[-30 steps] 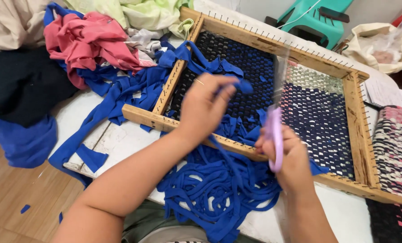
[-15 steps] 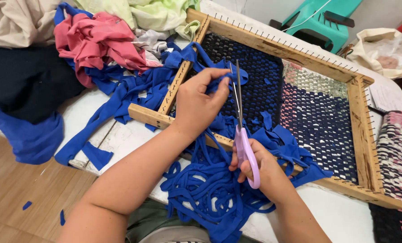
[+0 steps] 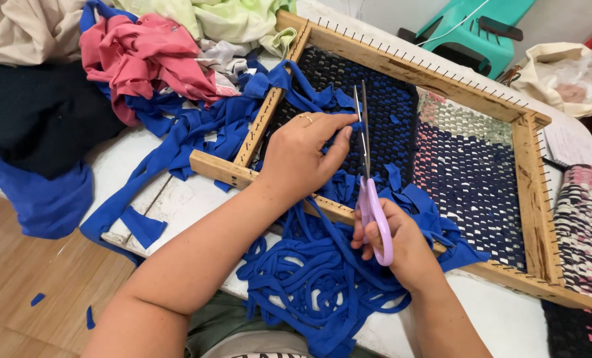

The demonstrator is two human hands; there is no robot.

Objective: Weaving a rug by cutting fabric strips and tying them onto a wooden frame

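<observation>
A wooden weaving frame (image 3: pixel 402 66) with nails along its rim lies on a white table (image 3: pixel 183 199), filled with dark blue and mixed-colour woven cloth. My left hand (image 3: pixel 302 156) pinches a blue cloth strip (image 3: pixel 339 126) against the weave near the frame's left side. My right hand (image 3: pixel 398 242) holds purple-handled scissors (image 3: pixel 369 172), blades pointing away from me and set right beside the strip at my left fingertips. A heap of blue cloth strips (image 3: pixel 316 278) lies at the table's near edge under my arms.
Piled cloth in pink (image 3: pixel 143 59), pale green, beige and black (image 3: pixel 37 113) lies at the left. A teal plastic stool (image 3: pixel 471 33) and a white bag (image 3: pixel 561 76) stand behind the frame. A finished woven mat (image 3: pixel 584 219) lies at the right. Blue scraps dot the wooden floor.
My right hand brought the scissors from upright near the frame's near rail over to the left, and the blades now lie at the strip that my left hand holds.
</observation>
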